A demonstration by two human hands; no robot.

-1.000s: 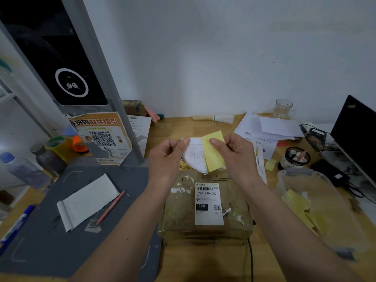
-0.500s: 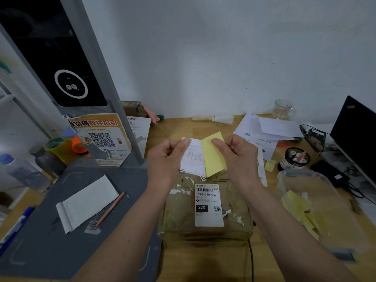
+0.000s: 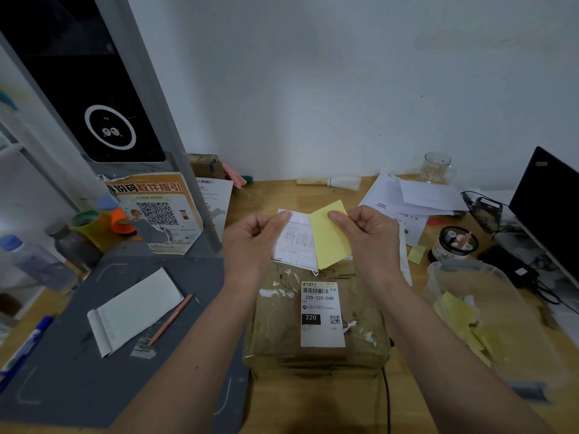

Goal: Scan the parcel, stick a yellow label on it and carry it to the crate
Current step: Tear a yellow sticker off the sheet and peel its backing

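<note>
A plain white wall (image 3: 344, 89) is seen behind a wooden desk (image 3: 275, 195), which is set against it. A grey metal post (image 3: 156, 120) is stood at the left, with a white shelf frame (image 3: 18, 151) beside it. The scene is dimly, evenly lit.

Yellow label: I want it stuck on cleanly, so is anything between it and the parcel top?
Nothing visible. The yellow label, pinched by the right hand while the left hand holds its white backing, hangs above the parcel, whose top looks clear.
</note>
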